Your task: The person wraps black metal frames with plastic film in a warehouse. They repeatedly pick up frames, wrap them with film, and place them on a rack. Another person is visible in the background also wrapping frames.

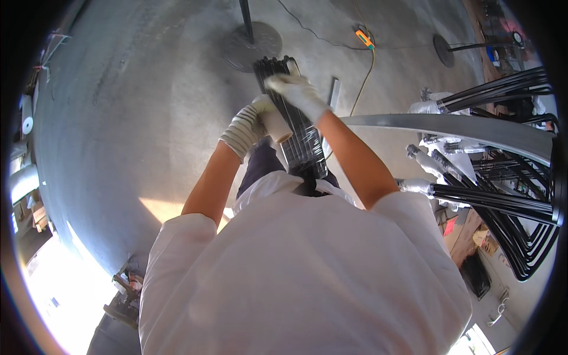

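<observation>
A bundle of black metal rods (296,127) stands up against my body, its lower part wound in clear film. My left hand (251,121), in a white knit glove, grips a roll of clear stretch film (277,125) pressed against the bundle's left side. My right hand (299,92), also gloved, rests flat on the bundle near its far end. Both forearms reach forward over my white shirt.
Grey concrete floor lies all round. A round black stand base (251,44) sits just beyond the bundle, with an orange tool and yellow cable (365,40) near it. At right, bent black rod frames (509,207) with film-wrapped ends rest on a grey metal rail (473,131).
</observation>
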{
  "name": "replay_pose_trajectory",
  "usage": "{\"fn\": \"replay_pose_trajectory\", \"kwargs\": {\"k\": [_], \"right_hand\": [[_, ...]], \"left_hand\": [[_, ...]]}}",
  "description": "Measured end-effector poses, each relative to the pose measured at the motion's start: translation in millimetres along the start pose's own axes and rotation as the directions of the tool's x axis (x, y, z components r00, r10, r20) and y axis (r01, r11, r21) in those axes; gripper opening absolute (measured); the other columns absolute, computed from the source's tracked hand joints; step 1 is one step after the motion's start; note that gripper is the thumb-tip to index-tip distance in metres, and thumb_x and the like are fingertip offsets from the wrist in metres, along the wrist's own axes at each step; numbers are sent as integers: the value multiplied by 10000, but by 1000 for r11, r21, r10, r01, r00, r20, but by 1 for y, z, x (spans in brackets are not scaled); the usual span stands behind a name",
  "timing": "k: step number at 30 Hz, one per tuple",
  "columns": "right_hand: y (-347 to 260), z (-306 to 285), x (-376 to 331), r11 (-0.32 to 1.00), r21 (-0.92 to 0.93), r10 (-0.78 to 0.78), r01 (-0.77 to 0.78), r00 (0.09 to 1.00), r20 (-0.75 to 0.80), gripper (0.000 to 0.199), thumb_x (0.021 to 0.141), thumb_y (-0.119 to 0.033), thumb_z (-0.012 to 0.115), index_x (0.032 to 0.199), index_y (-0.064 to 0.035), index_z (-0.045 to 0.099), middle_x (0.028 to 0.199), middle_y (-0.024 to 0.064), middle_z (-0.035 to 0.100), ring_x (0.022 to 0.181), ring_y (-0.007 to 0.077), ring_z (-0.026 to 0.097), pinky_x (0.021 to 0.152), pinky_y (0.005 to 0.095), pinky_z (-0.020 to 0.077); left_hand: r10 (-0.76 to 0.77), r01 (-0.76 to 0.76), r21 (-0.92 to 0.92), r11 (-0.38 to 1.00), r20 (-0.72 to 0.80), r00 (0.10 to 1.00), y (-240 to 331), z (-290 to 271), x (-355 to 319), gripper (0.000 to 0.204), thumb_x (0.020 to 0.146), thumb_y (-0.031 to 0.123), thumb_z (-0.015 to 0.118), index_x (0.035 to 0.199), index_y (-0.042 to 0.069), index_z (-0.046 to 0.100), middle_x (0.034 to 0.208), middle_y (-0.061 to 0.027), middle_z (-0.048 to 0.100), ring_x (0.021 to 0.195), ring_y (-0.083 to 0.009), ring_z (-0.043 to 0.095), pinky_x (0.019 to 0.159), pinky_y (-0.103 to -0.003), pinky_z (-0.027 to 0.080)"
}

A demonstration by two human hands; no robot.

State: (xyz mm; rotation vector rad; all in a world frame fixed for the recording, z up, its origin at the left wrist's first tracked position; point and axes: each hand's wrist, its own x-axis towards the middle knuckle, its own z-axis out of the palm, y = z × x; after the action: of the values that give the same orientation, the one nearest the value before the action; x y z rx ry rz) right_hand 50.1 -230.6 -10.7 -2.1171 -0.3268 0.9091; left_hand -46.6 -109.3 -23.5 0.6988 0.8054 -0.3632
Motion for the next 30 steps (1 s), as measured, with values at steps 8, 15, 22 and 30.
{"fn": "replay_pose_trajectory", "kwargs": {"k": [8,15,22,30], "right_hand": [[24,2,-40,921,-355,212,-161,971,110,551,694,-446,599,1118,-105,510,1126,99,502,1082,237,401,935,391,285],[59,-49,-53,916,372,178,-151,983,-40,599,487,-208,823,972,-54,507,837,72,579,764,184,556,671,312,453],[88,-94,-34,846,409,410,-343,908,-86,661,490,-224,834,1039,-102,487,939,106,592,844,200,564,713,342,485],[191,-21,6,257,965,-44,-52,997,65,773,633,-245,777,1267,-90,365,1079,96,564,995,216,541,785,349,508]], "left_hand": [[-146,62,641,765,78,986,6,-4,67,267,717,94,531,967,0,528,936,-134,575,813,-253,579,722,-373,514],[227,-413,479,-775,820,525,58,73,62,323,818,195,483,1132,262,519,1250,-32,457,1228,-233,328,1009,-507,221],[56,-487,429,-761,791,609,29,92,111,286,816,367,463,1031,211,568,1166,10,489,1209,-223,330,990,-558,161],[561,-599,703,-383,692,453,15,91,121,306,862,379,399,990,158,567,1063,-62,540,1053,-223,477,910,-422,340]]}}
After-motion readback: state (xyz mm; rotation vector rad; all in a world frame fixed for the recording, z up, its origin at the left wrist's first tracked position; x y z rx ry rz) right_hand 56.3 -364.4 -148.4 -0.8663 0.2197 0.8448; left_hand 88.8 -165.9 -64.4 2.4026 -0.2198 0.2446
